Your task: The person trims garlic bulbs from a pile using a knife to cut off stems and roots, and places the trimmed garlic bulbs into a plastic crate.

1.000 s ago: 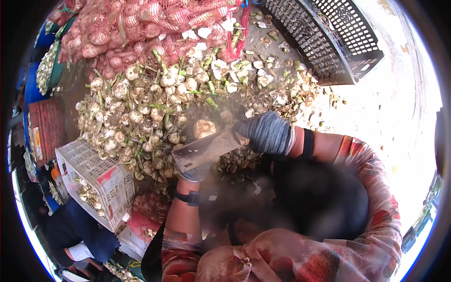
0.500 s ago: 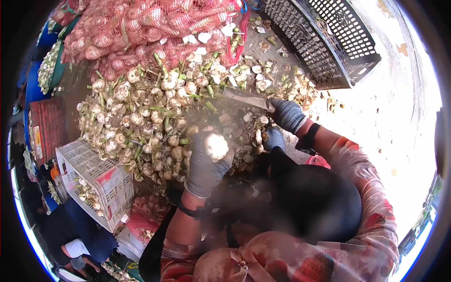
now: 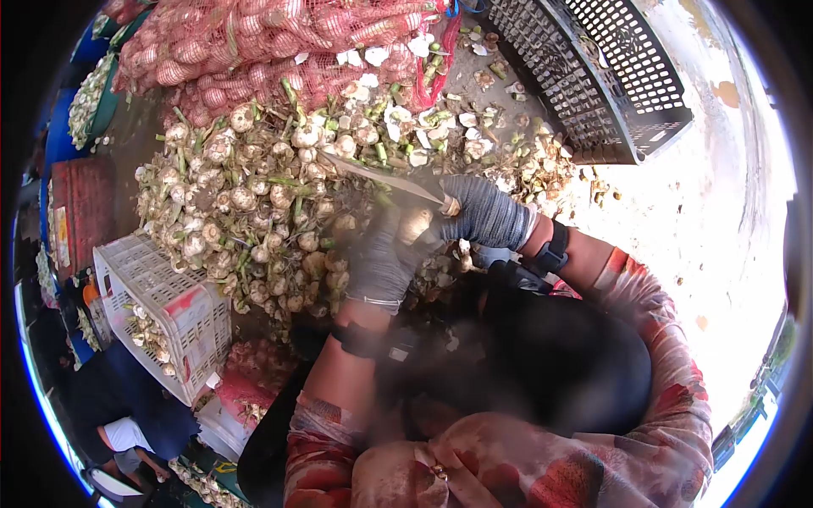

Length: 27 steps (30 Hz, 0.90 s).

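Observation:
My left hand (image 3: pixel 383 264), in a grey glove, is closed round a garlic bulb (image 3: pixel 414 225), whose pale side faces up. Right beside it, my gloved right hand (image 3: pixel 489 212) grips a knife (image 3: pixel 385 179) by its handle. The blade points up and to the left, over the heap of garlic bulbs (image 3: pixel 246 199). Both hands meet at the bulb, and my right fingers partly cover it. Whether the right fingers touch the bulb is hard to make out.
Red mesh sacks of garlic (image 3: pixel 279 51) lie behind the heap. A black plastic crate (image 3: pixel 584 76) stands at the upper right, with cut stalks and peel (image 3: pixel 542 165) scattered near it. A white crate (image 3: pixel 174 313) is at the left. Another person (image 3: pixel 127 406) bends at the lower left.
My right hand has moved left with the knife to meet my left hand. The left hand has shifted slightly right and up, still holding the bulb.

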### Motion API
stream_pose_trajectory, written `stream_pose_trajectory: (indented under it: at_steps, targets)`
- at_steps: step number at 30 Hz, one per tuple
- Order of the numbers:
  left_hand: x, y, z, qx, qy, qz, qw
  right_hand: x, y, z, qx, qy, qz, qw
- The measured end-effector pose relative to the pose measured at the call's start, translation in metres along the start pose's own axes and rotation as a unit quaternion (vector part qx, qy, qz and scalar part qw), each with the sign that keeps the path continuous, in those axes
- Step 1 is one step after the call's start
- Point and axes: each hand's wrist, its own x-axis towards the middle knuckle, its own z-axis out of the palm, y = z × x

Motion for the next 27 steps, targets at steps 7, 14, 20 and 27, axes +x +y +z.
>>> stream_pose_trajectory:
  at_steps: [7,14,20,27]
  targets:
    - [-0.019,0.009,-0.02,0.498,0.106,0.229,0.829,-0.023,0.003,-0.022,-0.275,-0.046,0.034,0.96]
    - [-0.109,0.141,-0.074,0.264,0.309,0.348,0.845,-0.047,0.051,-0.022,-0.212,0.003,0.181,0.96]
    - [-0.065,0.057,-0.043,0.595,0.199,0.384,0.677,-0.008,-0.038,0.0,-0.199,-0.033,-0.079,0.976]
    - [-0.064,0.054,-0.037,0.594,0.22,0.33,0.7,0.002,0.003,0.006,-0.239,-0.092,0.092,0.962]
